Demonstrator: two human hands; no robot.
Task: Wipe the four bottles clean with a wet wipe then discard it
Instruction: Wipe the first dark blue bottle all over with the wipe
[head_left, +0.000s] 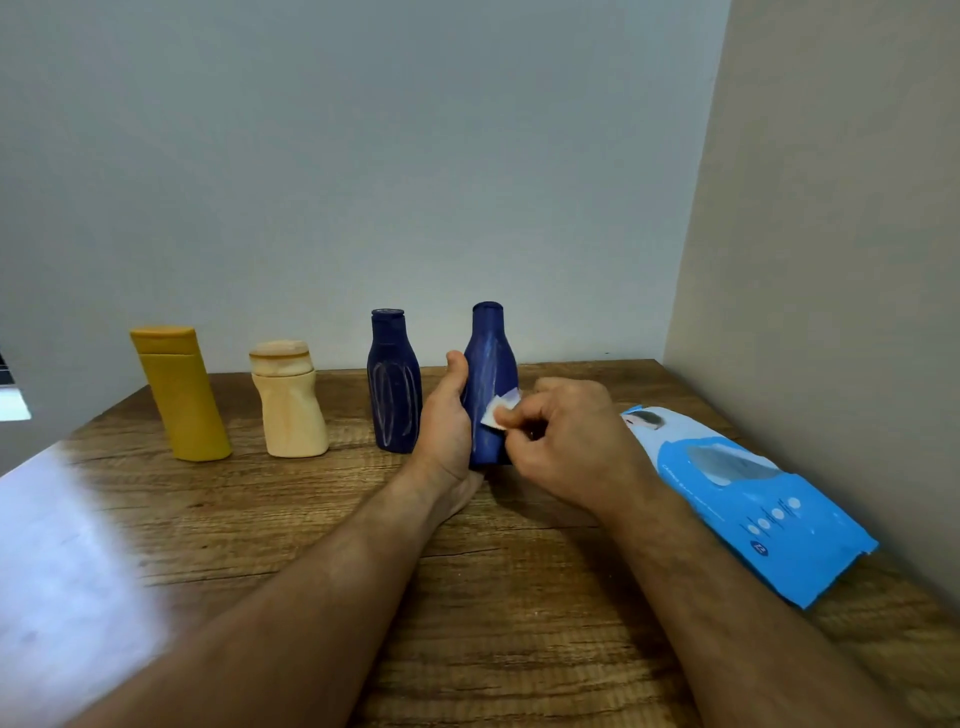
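Note:
Four bottles stand in a row on the wooden table (519, 597). From the left: a yellow bottle (182, 395), a cream bottle (291, 405), a dark blue bottle (394, 384) with white streaks, and a second dark blue bottle (488, 364), also streaked. My left hand (447, 421) grips the second blue bottle from its left side, thumb up along it. My right hand (566, 441) pinches a small white wet wipe (501, 410) and presses it against that bottle's lower right side.
A blue wet wipe pack (753, 499) lies flat on the table at the right, close to the beige side wall (831, 260). A grey wall stands behind the bottles. Bright glare covers the table's left front part.

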